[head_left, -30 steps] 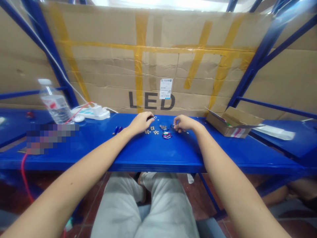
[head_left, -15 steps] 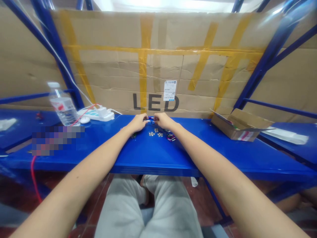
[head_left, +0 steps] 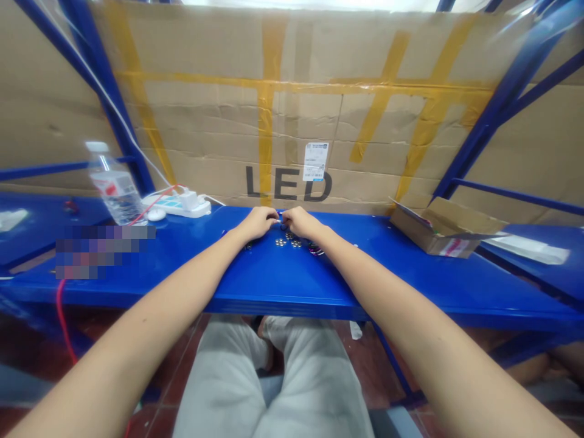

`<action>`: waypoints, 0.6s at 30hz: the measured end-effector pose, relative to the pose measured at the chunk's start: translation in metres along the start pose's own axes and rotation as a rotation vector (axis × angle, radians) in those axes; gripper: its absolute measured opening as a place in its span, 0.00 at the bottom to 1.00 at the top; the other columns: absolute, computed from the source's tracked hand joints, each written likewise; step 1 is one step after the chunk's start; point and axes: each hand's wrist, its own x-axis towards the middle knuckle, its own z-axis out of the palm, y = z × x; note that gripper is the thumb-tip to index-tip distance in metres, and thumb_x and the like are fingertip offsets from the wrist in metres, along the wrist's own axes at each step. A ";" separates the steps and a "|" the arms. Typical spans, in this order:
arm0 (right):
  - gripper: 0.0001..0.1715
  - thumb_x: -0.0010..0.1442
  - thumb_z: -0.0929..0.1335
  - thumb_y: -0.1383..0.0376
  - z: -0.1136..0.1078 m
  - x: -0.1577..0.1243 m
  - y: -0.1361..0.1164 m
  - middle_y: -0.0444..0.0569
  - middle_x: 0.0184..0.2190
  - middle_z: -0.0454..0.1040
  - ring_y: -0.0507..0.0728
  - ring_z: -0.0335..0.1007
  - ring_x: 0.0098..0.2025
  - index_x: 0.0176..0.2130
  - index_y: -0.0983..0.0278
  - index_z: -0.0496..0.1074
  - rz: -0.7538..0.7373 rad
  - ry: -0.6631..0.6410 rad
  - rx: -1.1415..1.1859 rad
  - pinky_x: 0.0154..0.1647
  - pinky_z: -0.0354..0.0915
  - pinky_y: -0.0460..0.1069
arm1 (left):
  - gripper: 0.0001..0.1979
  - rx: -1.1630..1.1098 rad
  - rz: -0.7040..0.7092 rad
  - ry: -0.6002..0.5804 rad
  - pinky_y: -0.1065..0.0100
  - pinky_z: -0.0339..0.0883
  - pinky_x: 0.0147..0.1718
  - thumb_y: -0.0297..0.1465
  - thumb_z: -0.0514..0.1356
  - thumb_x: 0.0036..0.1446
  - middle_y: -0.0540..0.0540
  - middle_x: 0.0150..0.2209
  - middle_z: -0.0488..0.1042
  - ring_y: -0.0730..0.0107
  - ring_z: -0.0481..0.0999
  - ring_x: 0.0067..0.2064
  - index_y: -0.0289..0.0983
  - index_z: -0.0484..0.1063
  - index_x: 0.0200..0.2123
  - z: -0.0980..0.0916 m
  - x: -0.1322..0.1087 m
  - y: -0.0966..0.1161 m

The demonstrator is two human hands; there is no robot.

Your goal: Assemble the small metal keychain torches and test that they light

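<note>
My left hand [head_left: 260, 223] and my right hand [head_left: 299, 222] meet over the far side of the blue table [head_left: 274, 280], fingertips pinched close together. Between them is a small thin item, whitish and dark, mostly hidden by the fingers and too small to name. Just in front of the hands lie several small round silvery pieces [head_left: 281, 242] in little clusters. Dark and purple shiny loops [head_left: 314, 248] lie beside my right wrist, partly covered by it. A few tiny dark bits [head_left: 248, 246] sit near my left wrist.
An open cardboard box [head_left: 444, 228] stands at the right. On the left are a clear water bottle [head_left: 117, 191], a white power strip [head_left: 185, 205] with cords and a red cable [head_left: 64, 322]. A large cardboard sheet [head_left: 219, 134] marked LED closes off the back, between blue frame posts.
My hands have drawn slightly closer together, and less of the thin blue-and-silver item shows between them. The whole view has shifted a little.
</note>
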 end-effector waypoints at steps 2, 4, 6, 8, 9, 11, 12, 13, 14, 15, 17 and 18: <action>0.14 0.59 0.64 0.77 0.002 0.001 0.001 0.53 0.37 0.80 0.56 0.71 0.37 0.39 0.66 0.78 -0.020 -0.008 -0.018 0.37 0.60 0.45 | 0.08 0.000 0.011 -0.002 0.60 0.70 0.51 0.28 0.61 0.59 0.44 0.43 0.82 0.57 0.79 0.47 0.39 0.81 0.38 0.001 0.000 0.001; 0.15 0.59 0.65 0.76 0.004 0.001 0.003 0.54 0.39 0.80 0.56 0.72 0.39 0.41 0.66 0.78 -0.035 -0.022 -0.026 0.39 0.61 0.46 | 0.08 0.006 0.016 -0.009 0.60 0.70 0.51 0.28 0.61 0.58 0.44 0.42 0.82 0.57 0.79 0.46 0.39 0.81 0.37 0.002 0.000 0.000; 0.15 0.61 0.64 0.75 0.005 0.000 0.004 0.55 0.40 0.80 0.57 0.72 0.40 0.42 0.66 0.78 -0.041 -0.017 -0.037 0.41 0.61 0.46 | 0.08 0.022 0.006 -0.007 0.60 0.70 0.52 0.28 0.61 0.58 0.43 0.42 0.82 0.57 0.79 0.46 0.39 0.81 0.37 0.002 0.001 -0.002; 0.13 0.63 0.64 0.73 0.005 -0.001 0.005 0.56 0.40 0.80 0.58 0.73 0.40 0.43 0.67 0.77 -0.023 0.008 -0.057 0.40 0.61 0.46 | 0.08 0.041 -0.025 0.018 0.59 0.70 0.52 0.27 0.61 0.59 0.43 0.42 0.82 0.57 0.79 0.47 0.39 0.81 0.37 0.002 0.002 -0.003; 0.13 0.65 0.63 0.72 0.004 -0.002 0.005 0.56 0.40 0.80 0.58 0.73 0.40 0.43 0.67 0.77 -0.009 0.019 -0.066 0.39 0.61 0.46 | 0.08 0.047 -0.044 0.036 0.58 0.70 0.52 0.27 0.61 0.59 0.42 0.42 0.82 0.56 0.79 0.47 0.39 0.81 0.37 0.001 0.002 -0.004; 0.13 0.66 0.63 0.71 0.003 -0.003 0.005 0.57 0.41 0.79 0.58 0.73 0.40 0.44 0.66 0.77 0.013 0.031 -0.073 0.39 0.60 0.47 | 0.07 0.047 -0.075 0.068 0.57 0.70 0.52 0.27 0.61 0.58 0.42 0.42 0.82 0.55 0.79 0.47 0.38 0.81 0.36 0.000 0.002 -0.006; 0.13 0.66 0.63 0.71 0.003 -0.003 0.004 0.57 0.41 0.79 0.58 0.73 0.41 0.45 0.66 0.76 0.017 0.032 -0.073 0.40 0.60 0.47 | 0.07 0.043 -0.086 0.079 0.56 0.70 0.52 0.27 0.62 0.58 0.42 0.41 0.82 0.55 0.79 0.46 0.38 0.81 0.36 -0.001 0.002 -0.006; 0.13 0.66 0.63 0.71 0.003 -0.002 0.004 0.57 0.42 0.79 0.58 0.73 0.41 0.46 0.66 0.76 0.015 0.034 -0.072 0.40 0.61 0.47 | 0.06 0.040 -0.093 0.085 0.56 0.71 0.52 0.27 0.62 0.58 0.42 0.41 0.82 0.56 0.79 0.46 0.38 0.80 0.36 -0.001 0.002 -0.007; 0.14 0.66 0.64 0.71 0.003 -0.001 0.005 0.56 0.42 0.79 0.58 0.73 0.42 0.46 0.65 0.76 0.009 0.038 -0.070 0.41 0.60 0.47 | 0.06 0.037 -0.098 0.089 0.57 0.71 0.52 0.27 0.62 0.58 0.42 0.41 0.82 0.56 0.79 0.46 0.38 0.80 0.35 -0.001 0.002 -0.008; 0.14 0.65 0.64 0.72 0.004 -0.001 0.005 0.56 0.42 0.80 0.58 0.73 0.42 0.46 0.65 0.77 0.004 0.040 -0.068 0.41 0.60 0.47 | 0.06 0.036 -0.102 0.090 0.57 0.71 0.52 0.27 0.62 0.58 0.42 0.41 0.82 0.56 0.79 0.45 0.38 0.80 0.35 -0.001 0.002 -0.008; 0.14 0.64 0.64 0.73 0.005 0.001 0.006 0.55 0.40 0.80 0.58 0.73 0.41 0.43 0.65 0.78 -0.003 0.039 -0.060 0.41 0.60 0.46 | 0.06 0.033 -0.106 0.090 0.56 0.71 0.52 0.27 0.62 0.58 0.42 0.41 0.82 0.56 0.79 0.45 0.38 0.80 0.35 0.000 0.002 -0.009; 0.14 0.63 0.64 0.73 0.006 0.002 0.006 0.54 0.39 0.80 0.57 0.73 0.41 0.41 0.65 0.78 -0.003 0.037 -0.053 0.41 0.61 0.46 | 0.06 0.032 -0.107 0.089 0.56 0.71 0.51 0.27 0.62 0.58 0.42 0.40 0.82 0.56 0.79 0.45 0.38 0.80 0.35 0.001 0.003 -0.009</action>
